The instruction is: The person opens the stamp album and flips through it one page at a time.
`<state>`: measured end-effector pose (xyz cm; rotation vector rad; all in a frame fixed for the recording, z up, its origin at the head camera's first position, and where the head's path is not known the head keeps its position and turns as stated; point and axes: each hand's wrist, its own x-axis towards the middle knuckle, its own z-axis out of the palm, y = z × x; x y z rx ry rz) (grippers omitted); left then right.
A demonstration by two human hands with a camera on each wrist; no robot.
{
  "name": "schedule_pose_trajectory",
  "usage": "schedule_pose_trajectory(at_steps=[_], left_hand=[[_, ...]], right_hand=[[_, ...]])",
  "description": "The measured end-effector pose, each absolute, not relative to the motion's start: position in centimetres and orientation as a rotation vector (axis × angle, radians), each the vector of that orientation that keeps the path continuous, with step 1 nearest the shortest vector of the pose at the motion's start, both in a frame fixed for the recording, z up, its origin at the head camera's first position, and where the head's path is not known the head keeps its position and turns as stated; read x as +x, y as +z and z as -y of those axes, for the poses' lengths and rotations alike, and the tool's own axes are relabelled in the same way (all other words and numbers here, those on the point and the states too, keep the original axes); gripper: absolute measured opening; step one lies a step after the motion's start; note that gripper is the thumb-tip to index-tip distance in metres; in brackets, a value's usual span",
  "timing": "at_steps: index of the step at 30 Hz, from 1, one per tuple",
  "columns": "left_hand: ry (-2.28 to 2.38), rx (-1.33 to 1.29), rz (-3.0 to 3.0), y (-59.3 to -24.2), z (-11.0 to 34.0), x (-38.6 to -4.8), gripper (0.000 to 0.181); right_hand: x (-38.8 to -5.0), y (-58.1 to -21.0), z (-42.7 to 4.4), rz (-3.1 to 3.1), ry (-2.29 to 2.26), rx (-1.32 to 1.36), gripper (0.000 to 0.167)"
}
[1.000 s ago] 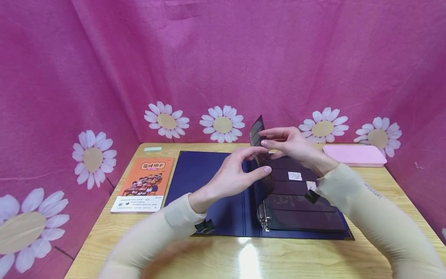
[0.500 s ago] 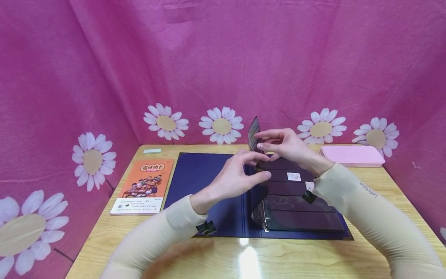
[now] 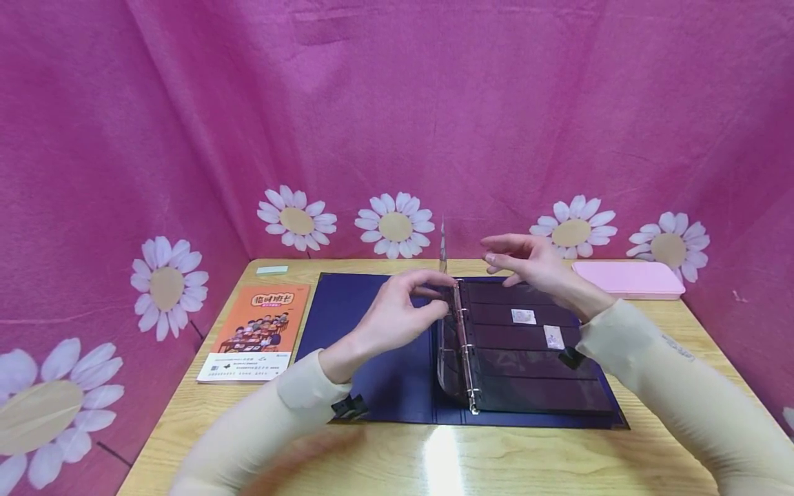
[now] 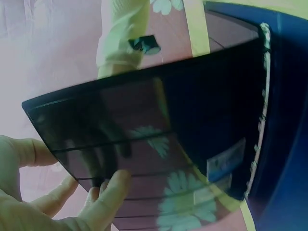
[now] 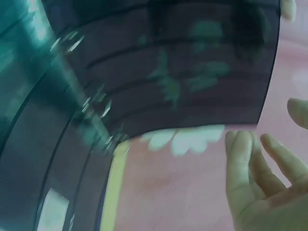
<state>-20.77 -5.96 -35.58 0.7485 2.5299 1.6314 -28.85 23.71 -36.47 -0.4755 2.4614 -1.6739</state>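
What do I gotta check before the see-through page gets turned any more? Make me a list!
1. Left hand has the raised page: ok, it pinches the edge.
2. Right hand out of the way: ok, it is apart from the raised page.
3. Binder open on the table: ok.
4. Raised page lying flat: not ok, it stands up.
5. Two small pale pieces on the dark page at the right: ok, both are there.
6. Metal rings fully closed: cannot tell, too small and blurry.
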Motion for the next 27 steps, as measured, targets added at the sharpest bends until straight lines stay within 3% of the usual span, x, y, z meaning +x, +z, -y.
schedule_pose_trajectory(at_steps=[17,27], left_hand=[[1.745,0.299,-2.5,-39.4,14.9,-21.7,0.03],[1.758,0.055,-2.364,-43.3,17.1,-21.8,0.027]], right_hand=[[-31.1,-44.3,-32.1,-3.009,-0.803,-0.646,0.043],[-32.1,-46.8,-34.5,-3.048,-0.628,-0.672,0.042]])
